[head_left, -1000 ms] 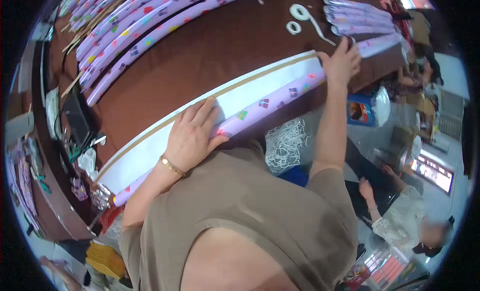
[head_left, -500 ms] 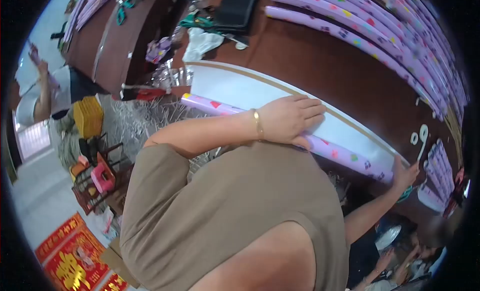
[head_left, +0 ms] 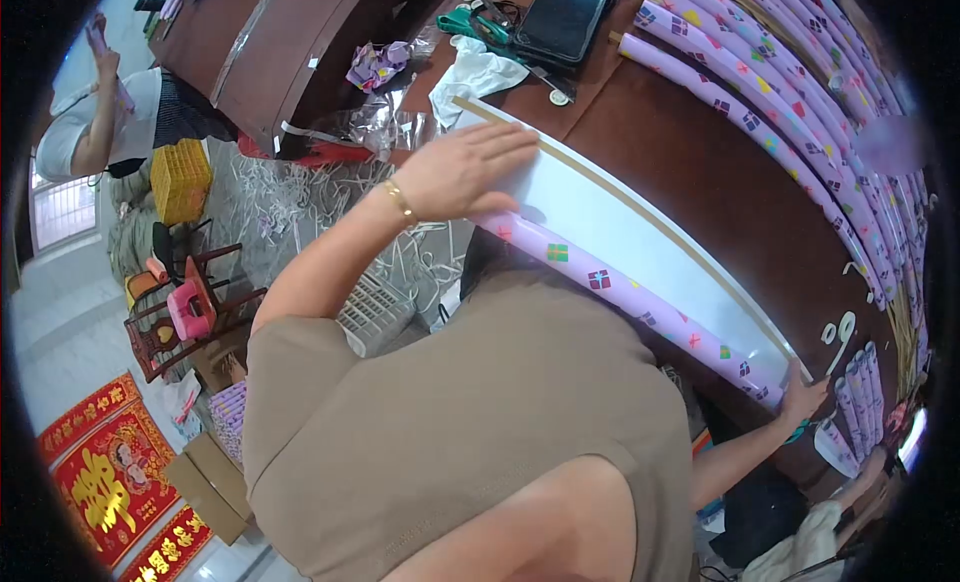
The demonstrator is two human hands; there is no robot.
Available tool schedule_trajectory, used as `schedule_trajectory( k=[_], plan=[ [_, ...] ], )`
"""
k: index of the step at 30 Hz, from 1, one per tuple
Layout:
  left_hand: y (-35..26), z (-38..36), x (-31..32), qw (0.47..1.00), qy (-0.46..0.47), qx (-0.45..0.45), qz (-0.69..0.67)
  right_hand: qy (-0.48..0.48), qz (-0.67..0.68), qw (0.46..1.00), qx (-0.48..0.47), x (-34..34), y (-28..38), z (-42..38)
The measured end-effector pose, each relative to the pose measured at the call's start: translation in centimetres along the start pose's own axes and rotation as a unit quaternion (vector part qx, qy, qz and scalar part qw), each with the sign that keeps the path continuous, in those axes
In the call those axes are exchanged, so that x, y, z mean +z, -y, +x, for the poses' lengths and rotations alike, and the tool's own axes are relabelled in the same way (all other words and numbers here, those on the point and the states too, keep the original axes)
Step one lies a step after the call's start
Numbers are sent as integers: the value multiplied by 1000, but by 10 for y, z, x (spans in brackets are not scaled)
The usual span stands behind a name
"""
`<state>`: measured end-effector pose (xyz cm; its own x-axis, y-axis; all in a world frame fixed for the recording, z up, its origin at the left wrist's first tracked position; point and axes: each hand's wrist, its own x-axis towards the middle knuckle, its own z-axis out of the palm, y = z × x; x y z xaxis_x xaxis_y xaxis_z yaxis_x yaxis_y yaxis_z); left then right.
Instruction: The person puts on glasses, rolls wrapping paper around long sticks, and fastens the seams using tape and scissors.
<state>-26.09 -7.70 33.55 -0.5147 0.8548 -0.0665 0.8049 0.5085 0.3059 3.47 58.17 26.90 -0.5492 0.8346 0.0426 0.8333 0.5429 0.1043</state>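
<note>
A long sheet (head_left: 620,217) lies on the brown table, its white side up and a tan strip along its far edge. Its near side is a lilac roll of wrapping paper (head_left: 600,280) printed with colourful gift boxes. My left hand (head_left: 470,169) lies open over the left end, fingers stretched flat across the white side and thumb by the roll. At the right end, my right hand (head_left: 803,394) rests against the corner of the sheet, thumb and forefinger apart; its other fingers are hidden. A green thing (head_left: 798,431) shows by that wrist.
Several lilac rolls (head_left: 745,132) line the far side. A black case (head_left: 565,20), green-handled scissors (head_left: 470,24) and a white cloth (head_left: 478,80) lie at the back. Tape rolls (head_left: 847,327) sit at the right. Other people (head_left: 105,122) are at left and lower right.
My left hand has moved from the middle of the roll to its left end. My right hand stays at the right end. The view has shifted, with more of the roll's printed side showing.
</note>
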Motion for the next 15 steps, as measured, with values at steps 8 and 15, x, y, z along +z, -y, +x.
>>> schedule_trajectory(
  k=[8, 15],
  plan=[
    [-4, -20, -16, 986, -94, -93, 97, -56, 144, 986, -62, 14, -19, 7],
    [-61, 9, 0, 999, -18, -5, -30, 65, 285, 927, -234, -98, 83, -87]
  ],
)
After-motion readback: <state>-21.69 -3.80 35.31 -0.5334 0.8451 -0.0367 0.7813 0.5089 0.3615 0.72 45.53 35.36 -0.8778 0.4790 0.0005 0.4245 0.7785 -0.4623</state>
